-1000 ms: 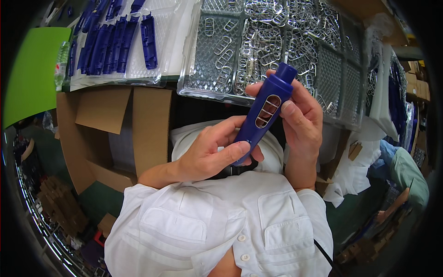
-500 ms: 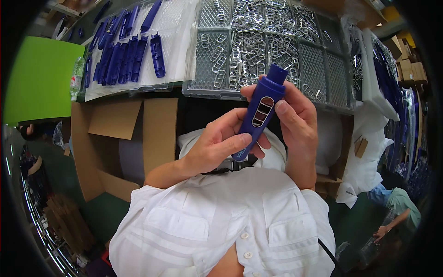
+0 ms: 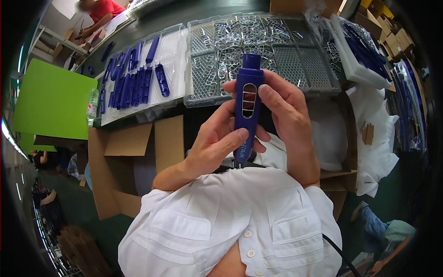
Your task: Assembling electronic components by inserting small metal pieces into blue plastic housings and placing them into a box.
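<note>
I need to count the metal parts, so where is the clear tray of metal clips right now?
In the head view, the clear compartmented tray of metal clips lies at top centre on the table, just beyond the blue plastic handle, right of the white tray of blue pieces.

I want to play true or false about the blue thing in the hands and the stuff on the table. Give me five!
1. Both hands hold the blue plastic tube. True: the left hand grips its lower end and the right hand its side.
2. The tube is lying flat on the table. False: it is held upright above the lap.
3. The grey tray holds shiny metal clips. True.
4. The cardboard box is closed. False: its flaps stand open.
5. The other blue parts are piled in the cardboard box. False: they lie in a row on a clear tray on the table.
</note>
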